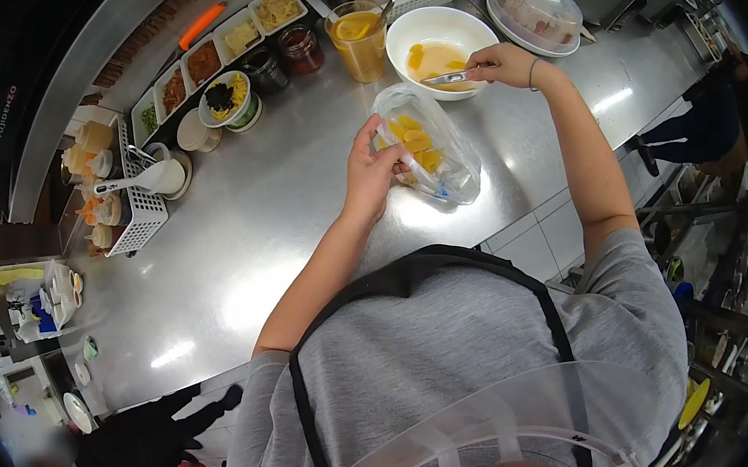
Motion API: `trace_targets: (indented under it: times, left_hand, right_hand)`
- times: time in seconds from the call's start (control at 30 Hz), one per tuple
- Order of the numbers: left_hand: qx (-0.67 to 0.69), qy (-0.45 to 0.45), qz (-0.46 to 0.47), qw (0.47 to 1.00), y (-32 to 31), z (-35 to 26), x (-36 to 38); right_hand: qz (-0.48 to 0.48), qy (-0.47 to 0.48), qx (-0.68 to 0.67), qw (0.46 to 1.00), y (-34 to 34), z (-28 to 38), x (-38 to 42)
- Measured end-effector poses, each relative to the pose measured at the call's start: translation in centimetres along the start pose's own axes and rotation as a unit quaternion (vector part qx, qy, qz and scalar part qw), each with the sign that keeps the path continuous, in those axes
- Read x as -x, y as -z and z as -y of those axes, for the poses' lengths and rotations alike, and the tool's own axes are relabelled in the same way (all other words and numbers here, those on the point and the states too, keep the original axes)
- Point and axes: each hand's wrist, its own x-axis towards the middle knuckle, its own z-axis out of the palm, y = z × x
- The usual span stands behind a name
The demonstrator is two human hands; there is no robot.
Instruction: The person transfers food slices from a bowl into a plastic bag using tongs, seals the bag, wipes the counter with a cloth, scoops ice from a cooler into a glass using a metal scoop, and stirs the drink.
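Note:
My left hand (370,169) grips the rim of a clear plastic bag (458,171) with yellow slices (417,139) inside. The bag rests on the steel counter, just in front of a white bowl (472,37). My right hand (507,68) is closed around metal tongs (446,78), reaching over the bowl's near rim. Some yellow pieces (416,55) and a pale orange liquid lie in the bowl. Left of it stands a clear pitcher (360,50) of orange-yellow drink with slices floating on top.
Topping trays (203,63), dark jars (300,50) and a cup with yellow and black toppings (226,99) line the back. A white basket (139,202) holds bottles at left. A covered plate (537,11) stands at right. Another person (134,450) is at lower left.

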Motion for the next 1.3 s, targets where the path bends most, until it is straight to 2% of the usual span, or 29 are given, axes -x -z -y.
trace_targets:
  times: [0.23,0.3,0.43,0.5,0.53,0.57,0.63,0.67,0.73,0.87,0.93,1.07,1.17,1.23,1.3]
  left_hand:
    - [0.043,0.019,0.008,0.999,-1.2,-0.5,-1.0]
    - [0.039,0.012,0.009,0.999,-1.2,-0.4,-1.2]
    - [0.030,0.007,0.004,1.000,-1.1,-0.1,-1.3]
    - [0.028,0.008,-0.001,1.000,-1.1,-0.1,-1.2]
    - [0.026,0.009,-0.006,1.000,-1.1,-0.1,-1.3]
    - [0.027,0.008,-0.007,1.000,-1.1,-0.2,-1.3]
    - [0.019,0.009,-0.005,1.000,-0.9,-0.2,-1.3]
    - [0.019,0.010,-0.005,1.000,-0.7,-0.1,-1.4]
    - [0.028,0.013,0.004,1.000,-0.5,0.1,-1.6]
    - [0.040,0.005,-0.006,0.999,-0.4,0.2,-1.5]
    - [0.038,0.009,-0.002,0.999,-0.1,0.4,-1.5]
    - [0.036,0.011,-0.009,0.999,-0.1,0.4,-1.5]
    - [0.048,0.016,0.001,0.999,-0.3,0.5,-1.4]
    - [0.029,0.026,-0.001,0.999,-0.6,0.1,-1.1]
    - [0.029,0.027,0.000,0.999,-0.6,0.1,-1.0]
  right_hand:
    - [0.006,0.007,-0.054,0.999,0.4,1.2,2.2]
    - [0.010,0.081,-0.088,0.993,0.4,1.5,2.9]
    - [-0.036,0.050,-0.082,0.995,2.0,1.5,3.3]
    - [-0.111,-0.025,0.093,0.989,2.8,0.2,1.9]
    - [-0.074,-0.073,0.107,0.989,3.0,0.1,1.6]
    - [-0.074,-0.072,0.108,0.989,3.1,0.0,1.1]
    - [-0.072,-0.112,0.230,0.964,3.0,-0.3,-0.1]
    - [-0.072,-0.113,0.229,0.964,2.8,-0.6,-0.7]
    - [-0.106,-0.124,0.339,0.927,2.4,-0.5,-1.6]
    - [-0.058,-0.133,0.333,0.932,2.5,0.4,-2.1]
    - [-0.016,-0.122,0.288,0.950,2.6,0.1,-2.1]
    - [-0.016,-0.124,0.289,0.949,3.1,-0.5,-1.7]
    - [-0.017,-0.090,0.330,0.939,2.3,-0.7,-1.4]
    - [-0.060,-0.040,0.359,0.931,1.7,-0.1,-0.8]
    - [-0.068,-0.031,0.356,0.931,1.6,-0.5,-0.9]
